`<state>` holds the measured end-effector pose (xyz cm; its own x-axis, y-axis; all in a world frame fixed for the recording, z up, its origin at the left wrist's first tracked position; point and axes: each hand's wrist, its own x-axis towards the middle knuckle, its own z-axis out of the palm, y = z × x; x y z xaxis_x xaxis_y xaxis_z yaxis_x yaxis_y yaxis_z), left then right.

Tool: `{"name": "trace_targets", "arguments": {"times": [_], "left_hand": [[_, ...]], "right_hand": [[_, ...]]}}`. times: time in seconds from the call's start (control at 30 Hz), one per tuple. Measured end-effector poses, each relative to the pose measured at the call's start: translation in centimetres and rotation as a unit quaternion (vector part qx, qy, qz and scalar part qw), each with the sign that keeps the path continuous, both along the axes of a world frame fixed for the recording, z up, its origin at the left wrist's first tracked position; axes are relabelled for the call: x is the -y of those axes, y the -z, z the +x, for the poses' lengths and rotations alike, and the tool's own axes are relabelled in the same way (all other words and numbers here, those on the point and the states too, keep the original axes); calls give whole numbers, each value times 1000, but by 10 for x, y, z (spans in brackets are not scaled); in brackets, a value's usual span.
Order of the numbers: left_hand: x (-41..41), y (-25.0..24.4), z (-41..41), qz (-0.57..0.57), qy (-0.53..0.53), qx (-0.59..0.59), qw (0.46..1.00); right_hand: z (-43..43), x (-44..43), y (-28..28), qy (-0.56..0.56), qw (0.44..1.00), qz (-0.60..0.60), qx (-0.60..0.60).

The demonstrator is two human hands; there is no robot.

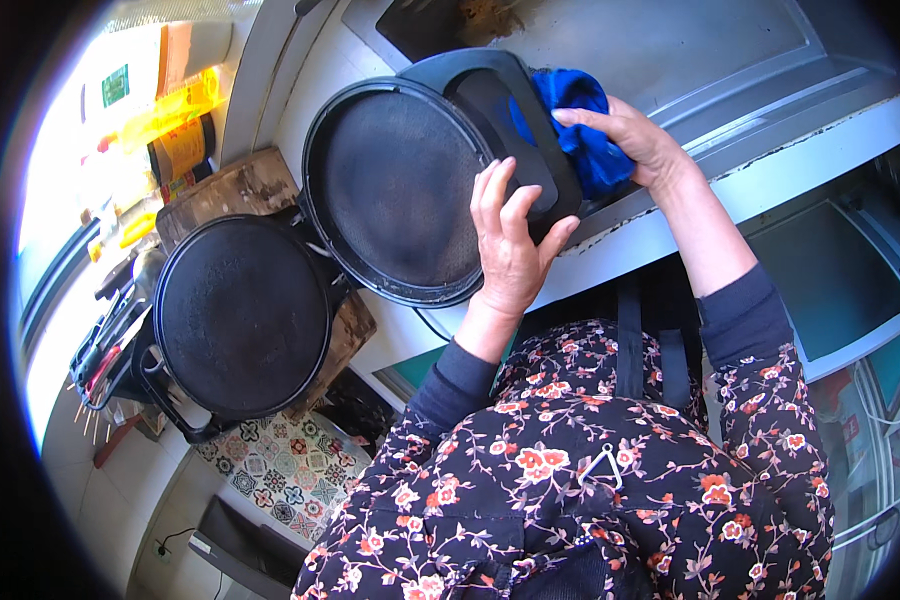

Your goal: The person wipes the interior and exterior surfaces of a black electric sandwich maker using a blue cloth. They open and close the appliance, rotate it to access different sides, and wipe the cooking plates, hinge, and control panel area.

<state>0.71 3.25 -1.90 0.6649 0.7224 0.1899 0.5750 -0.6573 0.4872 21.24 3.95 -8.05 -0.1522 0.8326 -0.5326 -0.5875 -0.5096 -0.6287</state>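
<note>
An electric griddle lies unfolded, with one round black plate (397, 191) nearer the middle and the other round plate (242, 316) to its left, joined by a hinge. From the right side of the middle plate extends a black loop-shaped frame (504, 67), which looks like the griddle's handle. My right hand (637, 139) grips a blue cloth (581, 131) against that frame's right side, and part of the cloth shows through its opening. My left hand (511, 240) is raised with fingers apart, over the right rim of the middle plate, holding nothing.
Behind is a stained metal cooktop (645, 52). A wooden board (251, 187) lies under the left plate. Bottles and jars (180, 150) stand by the window, beside a holder of utensils (109, 360). The white counter edge (795, 161) runs before me.
</note>
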Motion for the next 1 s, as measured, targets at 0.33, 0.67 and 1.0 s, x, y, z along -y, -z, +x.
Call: {"name": "trace_targets", "arguments": {"times": [0.33, 0.67, 1.0], "left_hand": [[-4, -1, 0, -13, -10, 1, 1000], [-7, 0, -3, -13, -5, 40, 999], [-4, 2, -6, -45, -13, 30, 998]], "right_hand": [[2, -5, -13, 55, 995, 47, 65], [-30, 68, -91, -90, 697, 234, 672], [-15, -48, -95, -62, 595, 294, 745]]}}
